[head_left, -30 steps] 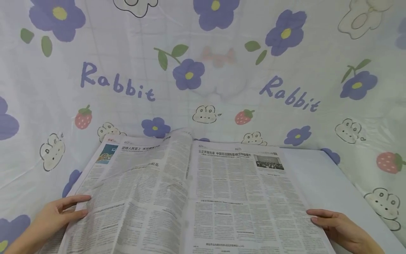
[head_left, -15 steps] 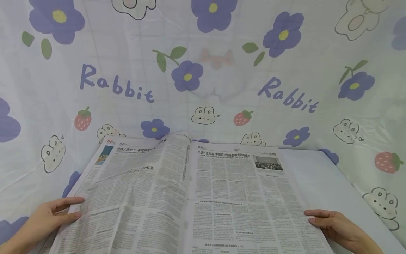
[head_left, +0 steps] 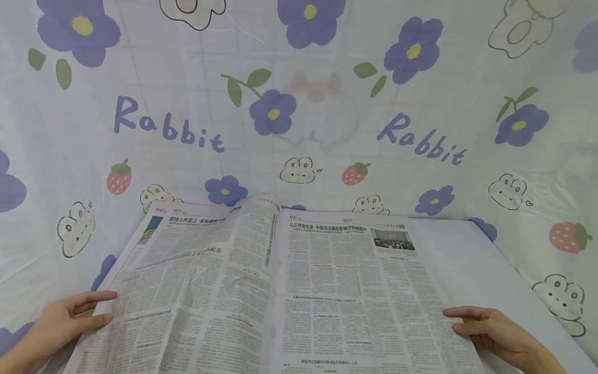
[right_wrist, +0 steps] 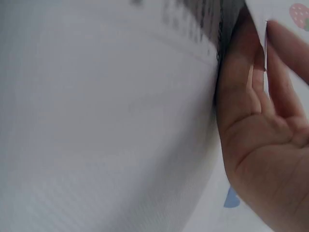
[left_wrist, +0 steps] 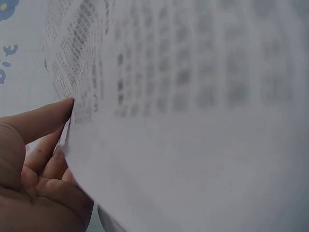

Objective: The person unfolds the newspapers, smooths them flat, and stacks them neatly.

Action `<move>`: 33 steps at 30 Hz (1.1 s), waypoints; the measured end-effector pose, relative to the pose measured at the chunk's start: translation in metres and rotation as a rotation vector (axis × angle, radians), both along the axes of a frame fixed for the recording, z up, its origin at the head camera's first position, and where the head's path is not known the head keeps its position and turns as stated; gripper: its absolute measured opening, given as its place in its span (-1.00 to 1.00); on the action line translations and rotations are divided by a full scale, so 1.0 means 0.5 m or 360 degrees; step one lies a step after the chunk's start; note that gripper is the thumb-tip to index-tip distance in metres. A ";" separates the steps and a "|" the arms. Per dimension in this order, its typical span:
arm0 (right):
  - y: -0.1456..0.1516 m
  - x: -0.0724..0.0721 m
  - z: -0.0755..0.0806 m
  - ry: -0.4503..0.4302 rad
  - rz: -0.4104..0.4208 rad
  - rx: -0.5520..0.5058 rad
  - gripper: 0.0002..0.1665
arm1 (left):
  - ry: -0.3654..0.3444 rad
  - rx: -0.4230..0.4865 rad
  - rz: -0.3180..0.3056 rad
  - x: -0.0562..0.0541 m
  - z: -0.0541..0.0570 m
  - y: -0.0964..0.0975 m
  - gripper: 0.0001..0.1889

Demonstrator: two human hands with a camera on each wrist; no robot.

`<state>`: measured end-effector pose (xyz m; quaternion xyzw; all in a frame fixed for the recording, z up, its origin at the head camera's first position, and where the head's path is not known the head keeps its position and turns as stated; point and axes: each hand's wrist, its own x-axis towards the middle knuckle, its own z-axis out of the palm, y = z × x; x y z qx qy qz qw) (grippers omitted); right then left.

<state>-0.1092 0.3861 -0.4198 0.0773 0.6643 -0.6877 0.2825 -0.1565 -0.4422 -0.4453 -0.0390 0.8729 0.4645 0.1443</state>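
A large newspaper lies spread open, its left page bulging up near the centre fold and its right page flatter. My left hand pinches the left page's outer edge between thumb and fingers; in the left wrist view, the thumb presses on the printed side with the other fingers behind the sheet. On the opposite side my right hand pinches the outer edge of the right page. The right wrist view shows that page edge between the thumb and fingers of the right hand. Another sheet with a coloured picture peeks out under the left page.
The newspaper lies over a white tabletop, which shows at the right. Behind it hangs a white curtain printed with purple flowers, rabbits, strawberries and the word "Rabbit". The newspaper's top edge reaches close to the curtain.
My left hand has moved left and slightly down, drawing the left page outward, so more of the sheet beneath is covered. The right hand has shifted slightly left in view.
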 end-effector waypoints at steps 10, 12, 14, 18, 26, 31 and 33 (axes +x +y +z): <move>-0.002 -0.005 -0.002 0.0055 -0.0005 0.0136 -0.66 | -0.0013 -0.0020 0.0031 -0.009 -0.009 -0.028 -0.10; -0.001 -0.005 -0.001 0.0064 -0.0039 0.0184 -0.67 | -0.0002 -0.0055 0.0022 -0.009 -0.012 -0.034 -0.10; 0.000 -0.004 0.001 0.0073 -0.0066 0.0233 -0.67 | 0.0013 -0.0085 0.0003 -0.008 -0.014 -0.043 -0.10; 0.004 -0.003 0.003 0.0071 -0.0098 0.0278 -0.67 | 0.0015 -0.0103 0.0025 -0.004 -0.019 -0.060 -0.10; 0.011 -0.009 0.002 0.0052 -0.0133 0.0304 -0.71 | -0.0101 0.0190 0.0176 0.002 -0.025 -0.080 -0.18; 0.025 -0.010 -0.002 0.0002 -0.0175 0.0310 -0.72 | -0.0170 0.0315 0.0207 0.002 -0.020 -0.080 -0.25; 0.034 -0.010 -0.005 -0.0015 -0.0163 0.0284 -0.73 | -0.0194 0.0352 0.0205 0.002 -0.018 -0.081 -0.30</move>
